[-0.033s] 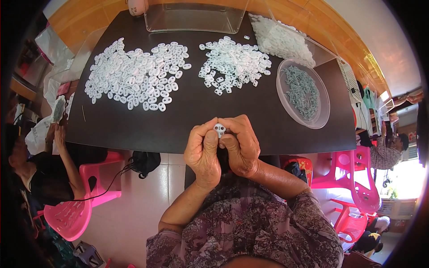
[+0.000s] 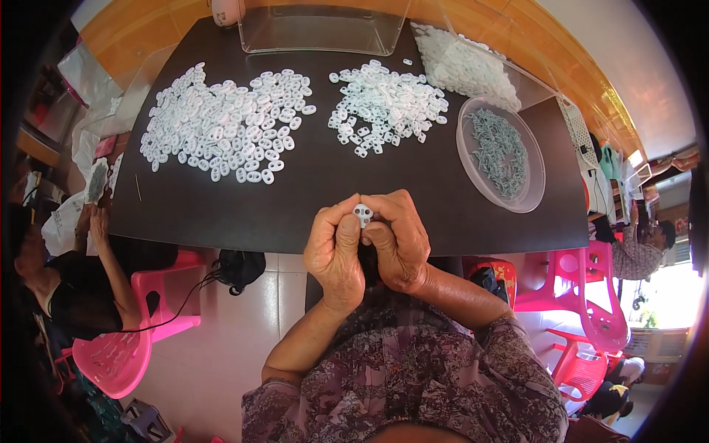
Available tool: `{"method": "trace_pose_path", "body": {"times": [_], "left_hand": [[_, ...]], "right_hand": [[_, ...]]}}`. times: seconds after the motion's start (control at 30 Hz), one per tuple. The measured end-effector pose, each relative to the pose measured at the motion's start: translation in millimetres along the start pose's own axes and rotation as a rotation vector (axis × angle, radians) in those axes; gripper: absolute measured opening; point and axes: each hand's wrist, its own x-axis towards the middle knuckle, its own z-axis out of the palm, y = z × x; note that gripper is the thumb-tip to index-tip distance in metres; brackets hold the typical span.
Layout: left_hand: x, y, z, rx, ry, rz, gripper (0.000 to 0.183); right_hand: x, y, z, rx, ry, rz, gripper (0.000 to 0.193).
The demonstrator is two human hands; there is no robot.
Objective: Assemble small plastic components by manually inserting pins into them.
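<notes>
Close to the table's near edge, my two hands meet around a small white plastic piece with dark holes (image 2: 362, 213). My left hand (image 2: 336, 255) pinches it from the left between thumb and fingers. From the other side my right hand (image 2: 401, 238) grips the same piece, thumb in front and fingers behind. Part of the piece is hidden by the fingertips. Beyond my hands lie a large heap of white oval two-holed pieces (image 2: 221, 125) on the left and a smaller heap of whitish two-holed pieces (image 2: 391, 103) in the middle.
A round clear dish (image 2: 467, 159) of small grey-green pieces stands at right. A clear bin (image 2: 317, 49) and a bag of white pieces (image 2: 469, 70) line the dark table's (image 2: 295, 207) far side. Left, a co-worker (image 2: 66, 288) sits by a pink chair (image 2: 122, 362).
</notes>
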Motion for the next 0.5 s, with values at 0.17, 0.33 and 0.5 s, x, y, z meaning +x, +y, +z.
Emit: {"method": "trace_pose_path", "body": {"times": [0.17, 0.33, 0.5], "left_hand": [[-1.4, 0.2, -1.6, 0.029, -0.013, -0.003, 0.021], [-6.2, -3.5, 1.1, 0.021, 0.025, 0.018, 0.021], [-8.1, -1.0, 2.5, -0.043, 0.053, -0.021, 0.022]], "right_hand": [[-0.7, -4.3, -3.2, -0.018, -0.034, -0.036, 0.025], [-3.2, -3.5, -3.7, -0.043, -0.022, -0.020, 0.026], [-1.6, -3.0, -3.4, -0.054, -0.008, -0.058, 0.026]]}}
